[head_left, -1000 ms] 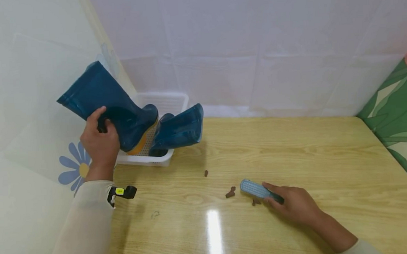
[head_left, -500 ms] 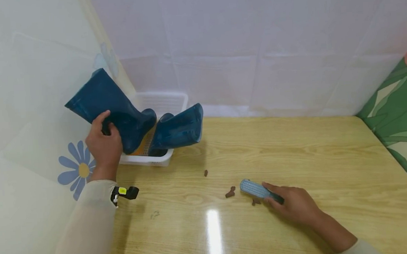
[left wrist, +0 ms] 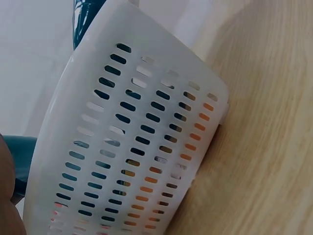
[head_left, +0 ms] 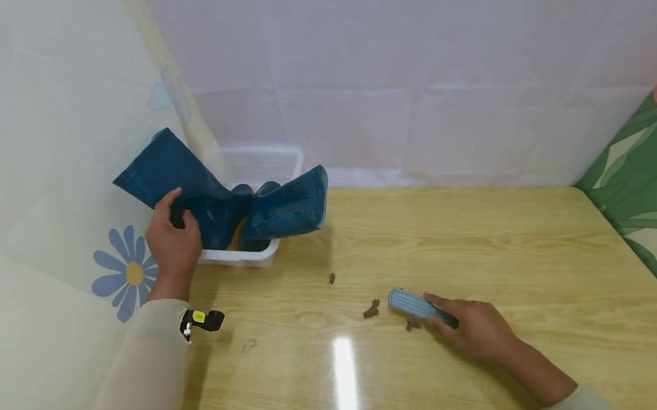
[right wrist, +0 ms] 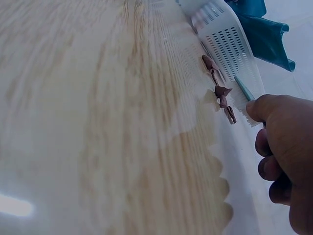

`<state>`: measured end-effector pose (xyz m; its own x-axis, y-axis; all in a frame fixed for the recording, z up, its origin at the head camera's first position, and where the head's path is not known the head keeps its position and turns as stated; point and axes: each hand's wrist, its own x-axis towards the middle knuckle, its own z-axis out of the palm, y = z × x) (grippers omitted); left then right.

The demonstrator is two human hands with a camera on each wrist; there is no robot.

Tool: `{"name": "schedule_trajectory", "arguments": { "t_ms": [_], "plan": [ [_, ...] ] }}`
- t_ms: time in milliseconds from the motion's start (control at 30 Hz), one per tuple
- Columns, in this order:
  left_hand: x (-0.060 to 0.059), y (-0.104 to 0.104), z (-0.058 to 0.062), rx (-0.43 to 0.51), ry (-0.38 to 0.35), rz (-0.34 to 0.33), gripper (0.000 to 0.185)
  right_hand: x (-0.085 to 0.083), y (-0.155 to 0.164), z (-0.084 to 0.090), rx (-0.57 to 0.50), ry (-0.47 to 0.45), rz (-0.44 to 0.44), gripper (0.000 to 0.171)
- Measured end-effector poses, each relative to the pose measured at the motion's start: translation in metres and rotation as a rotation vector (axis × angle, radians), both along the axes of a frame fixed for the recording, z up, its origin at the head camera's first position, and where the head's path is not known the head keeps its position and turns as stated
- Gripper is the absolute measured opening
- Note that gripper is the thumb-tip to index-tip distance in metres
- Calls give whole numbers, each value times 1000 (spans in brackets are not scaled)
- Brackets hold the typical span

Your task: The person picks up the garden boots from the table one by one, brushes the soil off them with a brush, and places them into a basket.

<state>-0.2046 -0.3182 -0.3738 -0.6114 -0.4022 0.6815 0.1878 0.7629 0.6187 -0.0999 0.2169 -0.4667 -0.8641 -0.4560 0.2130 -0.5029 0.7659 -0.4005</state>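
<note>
The boot (head_left: 194,187) in the left hand (head_left: 173,244) looks like smooth, glossy rubber; its basket (left wrist: 122,147) is perforated white plastic. Under the right hand (head_left: 477,330), the table (head_left: 475,247) is glossy wood-grain.

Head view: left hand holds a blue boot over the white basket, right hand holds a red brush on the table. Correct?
Not quite: the brush is light blue, not red, as the head view shows. The rest holds: the left hand holds a blue boot over the white basket, and the right hand holds the brush on the table.

We read a staged home corner: wooden table (head_left: 448,248), white sheets (head_left: 388,72) behind (floral prints at sides).
</note>
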Motion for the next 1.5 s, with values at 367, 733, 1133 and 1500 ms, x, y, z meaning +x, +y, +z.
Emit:
{"name": "schedule_trajectory", "arguments": {
  "t_ms": [367,733,1133,1500],
  "plan": [
    [11,-4,-9,41,-70,-13,52,0,1,0,-13,-5,-5,48],
    [20,-8,-8,60,-210,-29,72,2,0,-1,20,-15,-28,49],
    [37,5,-2,135,-231,75,90,4,2,-1,46,-6,-95,45],
    [53,38,-4,75,-123,86,81,5,8,1,1,-57,-193,43]
  ]
}}
